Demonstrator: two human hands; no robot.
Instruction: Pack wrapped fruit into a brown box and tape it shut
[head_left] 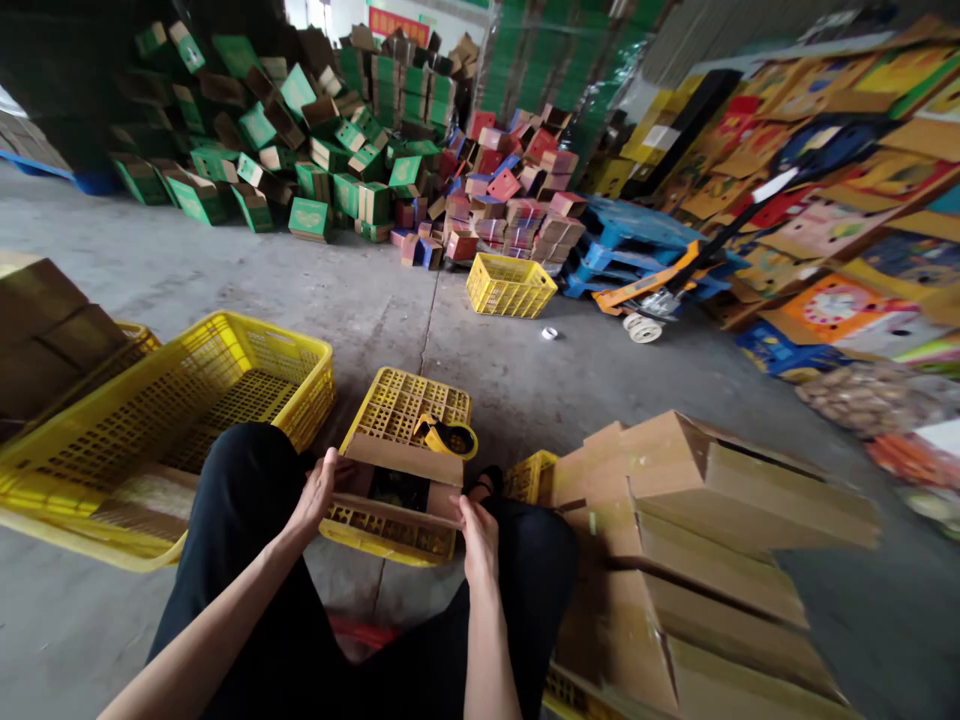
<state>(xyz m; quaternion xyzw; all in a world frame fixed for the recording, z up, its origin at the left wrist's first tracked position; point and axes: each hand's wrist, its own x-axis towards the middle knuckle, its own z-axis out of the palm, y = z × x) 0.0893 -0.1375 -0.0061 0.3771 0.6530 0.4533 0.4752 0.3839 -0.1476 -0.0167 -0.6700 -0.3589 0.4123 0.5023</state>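
Observation:
A small cardboard box (409,457) with its flaps raised sits between my knees on an upturned yellow crate (405,395). Something dark shows inside it, too unclear to name. My left hand (316,498) grips the box's left end, thumb up and fingers partly hidden behind the cardboard. At the right end, my right hand (478,532) holds the near corner with thumb and fingers. Just beyond the box, a yellow tape dispenser (444,435) lies on the crate.
A large yellow basket (259,335) stands at my left with some cardboard in it. Open cardboard boxes (720,500) are stacked at my right. Farther off are a small yellow crate (511,287), a pallet jack (652,285), blue pallets (626,240) and heaped green boxes (309,218).

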